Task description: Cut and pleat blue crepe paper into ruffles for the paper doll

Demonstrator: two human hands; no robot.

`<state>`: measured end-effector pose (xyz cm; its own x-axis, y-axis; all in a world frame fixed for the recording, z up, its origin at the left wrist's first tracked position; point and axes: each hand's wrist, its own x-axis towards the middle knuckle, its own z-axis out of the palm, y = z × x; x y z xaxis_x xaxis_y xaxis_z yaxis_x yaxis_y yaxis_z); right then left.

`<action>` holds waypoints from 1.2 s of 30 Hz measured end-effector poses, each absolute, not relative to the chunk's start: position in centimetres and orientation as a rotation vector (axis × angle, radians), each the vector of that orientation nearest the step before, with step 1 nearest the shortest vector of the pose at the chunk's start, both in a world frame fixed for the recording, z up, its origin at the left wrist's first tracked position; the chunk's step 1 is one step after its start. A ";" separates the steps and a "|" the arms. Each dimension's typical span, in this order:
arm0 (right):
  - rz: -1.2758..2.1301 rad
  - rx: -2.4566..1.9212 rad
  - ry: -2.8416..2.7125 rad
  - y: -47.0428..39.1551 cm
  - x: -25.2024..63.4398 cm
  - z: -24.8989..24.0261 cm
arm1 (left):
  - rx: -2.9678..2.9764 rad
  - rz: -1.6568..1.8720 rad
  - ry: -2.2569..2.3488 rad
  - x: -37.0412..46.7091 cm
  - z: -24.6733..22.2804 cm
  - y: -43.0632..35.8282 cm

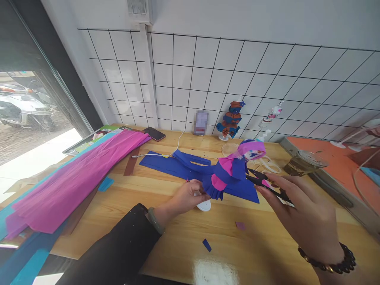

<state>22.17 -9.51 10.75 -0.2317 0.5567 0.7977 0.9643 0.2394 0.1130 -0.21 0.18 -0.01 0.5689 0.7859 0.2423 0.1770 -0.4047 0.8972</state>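
Left hand (185, 198) pinches the paper-dressed figure (230, 172) low, over the wooden table (118, 209); right hand (305, 213) grips black two-bladed tool (263, 180) beside it. Cup (305, 163), brownish inside, stands near orange surface's edge; blue scrap (207, 245) lies towards front.

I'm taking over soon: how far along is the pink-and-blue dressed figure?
On the figure, the pink hood and pleated blue skirt look done. In hand: the left hand steadies it above its round white base; the right hand holds a black pointed tool. Probably left: the long blue strip at its waist, far end loose.
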 end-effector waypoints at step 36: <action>-1.174 -1.140 -2.069 -9.8 22.2 12.0 | 2.020 0.804 0.737 -0.3 0.2 0.1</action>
<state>22.20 -9.78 12.03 -0.5257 0.4211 0.7391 0.8505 0.2783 0.4464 -0.31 0.12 0.17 0.6246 0.7318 0.2727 0.2073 -0.4920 0.8455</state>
